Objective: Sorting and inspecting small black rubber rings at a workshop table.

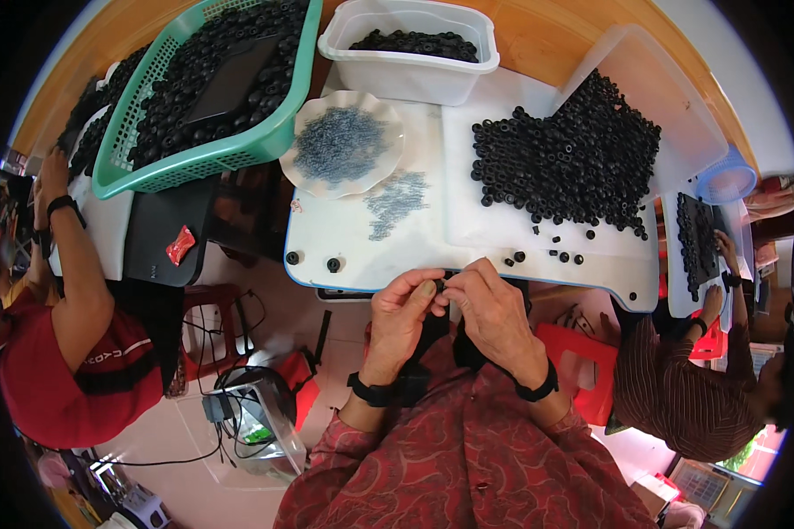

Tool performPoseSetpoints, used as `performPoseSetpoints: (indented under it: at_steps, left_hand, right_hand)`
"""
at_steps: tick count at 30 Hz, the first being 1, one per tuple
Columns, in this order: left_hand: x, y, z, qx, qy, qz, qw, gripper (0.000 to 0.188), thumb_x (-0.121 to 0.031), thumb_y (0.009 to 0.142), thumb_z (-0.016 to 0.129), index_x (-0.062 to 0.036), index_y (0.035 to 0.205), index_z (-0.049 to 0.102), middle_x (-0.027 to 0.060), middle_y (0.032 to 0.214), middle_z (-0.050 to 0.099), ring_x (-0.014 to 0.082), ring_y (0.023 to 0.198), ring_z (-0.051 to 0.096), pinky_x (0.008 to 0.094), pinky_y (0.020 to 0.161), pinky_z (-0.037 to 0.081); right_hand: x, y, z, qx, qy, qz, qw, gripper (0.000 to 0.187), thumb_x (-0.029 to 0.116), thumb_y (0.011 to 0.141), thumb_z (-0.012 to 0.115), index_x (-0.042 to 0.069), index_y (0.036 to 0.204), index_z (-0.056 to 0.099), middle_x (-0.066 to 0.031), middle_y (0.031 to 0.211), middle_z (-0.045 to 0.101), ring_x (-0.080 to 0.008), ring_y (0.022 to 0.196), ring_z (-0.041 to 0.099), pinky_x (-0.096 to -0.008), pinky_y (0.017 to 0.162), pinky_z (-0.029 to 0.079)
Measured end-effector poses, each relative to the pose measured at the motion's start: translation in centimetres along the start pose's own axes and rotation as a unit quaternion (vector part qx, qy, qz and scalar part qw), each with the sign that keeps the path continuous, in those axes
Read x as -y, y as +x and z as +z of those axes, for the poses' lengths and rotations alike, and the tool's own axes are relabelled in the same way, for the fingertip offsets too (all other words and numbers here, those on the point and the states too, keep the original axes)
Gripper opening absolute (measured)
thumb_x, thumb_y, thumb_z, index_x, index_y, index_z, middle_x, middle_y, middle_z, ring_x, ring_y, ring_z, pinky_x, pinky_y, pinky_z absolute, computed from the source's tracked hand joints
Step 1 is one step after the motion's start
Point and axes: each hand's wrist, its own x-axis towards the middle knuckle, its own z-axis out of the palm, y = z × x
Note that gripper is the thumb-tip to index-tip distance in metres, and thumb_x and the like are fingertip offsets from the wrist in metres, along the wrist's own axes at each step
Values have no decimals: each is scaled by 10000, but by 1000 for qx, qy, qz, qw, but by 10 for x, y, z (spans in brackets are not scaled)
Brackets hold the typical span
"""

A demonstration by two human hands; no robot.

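Stray black piece [333, 264], 10 o'clock from the grip, could get bumped off the table [313, 234] by careless reaching. Small dark part [440, 286] is pinched by left hand [401, 310] and right hand [492, 310], fingertips nearly closed, by the near edge; if fumbled, it'd probably be lost.

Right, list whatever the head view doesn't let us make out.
In the head view:
Small dark piece: mostly hidden between the left hand and right hand.
Green perforated plastic basket: far end cut off by the top edge.
Grey-blue pieces on the white, wavy-rimmed plate: too small to tell their exact shape.
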Motion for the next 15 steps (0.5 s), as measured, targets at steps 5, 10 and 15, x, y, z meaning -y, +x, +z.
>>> performPoseSetpoints:
  at_steps: [5,10,15]
  left_hand:
    - [-2,-1,-2,17,30,-21,999,195,-21,962,569,29,1133,647,70,926,665,109,781,615,221,682,515]
    - [-1,0,-2,39,37,-54,997,193,-23,961,569,29,1131,646,72,932,672,111,783,633,224,667,529]
    - [4,2,0,42,-34,-70,996,205,-47,968,571,35,1145,635,76,934,674,115,775,641,230,668,541]
  right_hand:
    - [-1,-4,-5,26,12,29,999,55,52,872,637,23,905,604,-99,870,544,-292,690,632,-375,567,507]
    - [-8,-9,-6,15,54,63,996,50,65,887,623,26,913,606,-104,868,554,-303,680,622,-379,569,503]
    - [-8,-18,-2,-25,90,67,993,55,23,883,629,12,930,602,-115,870,572,-270,682,637,-346,575,518]
